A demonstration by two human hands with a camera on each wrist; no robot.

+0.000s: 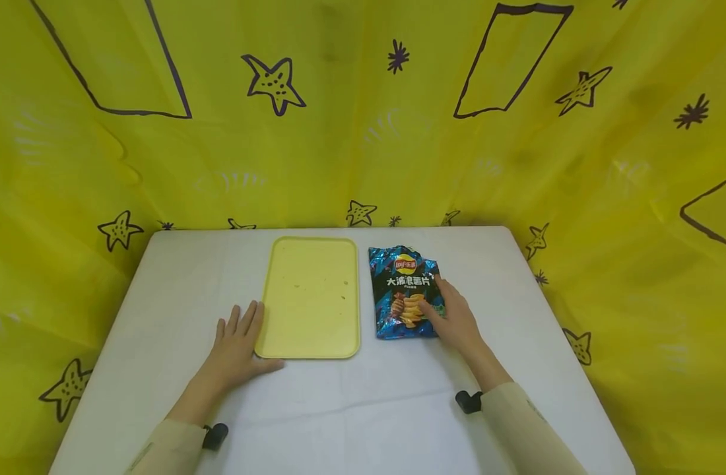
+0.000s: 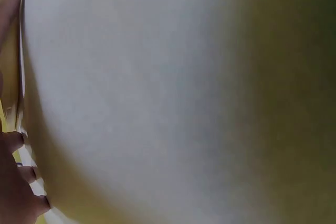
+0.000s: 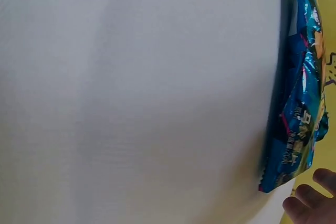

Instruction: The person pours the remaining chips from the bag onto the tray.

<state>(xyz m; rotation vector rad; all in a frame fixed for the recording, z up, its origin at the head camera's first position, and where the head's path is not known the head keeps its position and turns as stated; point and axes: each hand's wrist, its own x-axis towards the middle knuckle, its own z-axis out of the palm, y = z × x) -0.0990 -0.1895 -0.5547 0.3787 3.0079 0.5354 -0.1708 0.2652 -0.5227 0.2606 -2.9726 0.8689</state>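
A pale yellow tray (image 1: 309, 316) lies flat on the white table, with a few small dark specks on its surface. My left hand (image 1: 235, 353) is at the tray's lower left corner, fingers spread along the left side and thumb by the near edge. To the right of the tray, a blue bag of potato chips (image 1: 393, 274) lies face up. My right hand (image 1: 460, 324) is at the bag's right side, its thumb overlapping the front. In the right wrist view, fingertips (image 3: 296, 208) show beside a corner of the bag (image 3: 302, 124).
The white table (image 1: 345, 422) has rounded far corners and a faint crease across its near part. Behind and around it hangs a yellow curtain (image 1: 333, 145) printed with dark stars and outlines. A small black device (image 1: 215, 436) sits at the left wrist, another (image 1: 468, 402) at the right.
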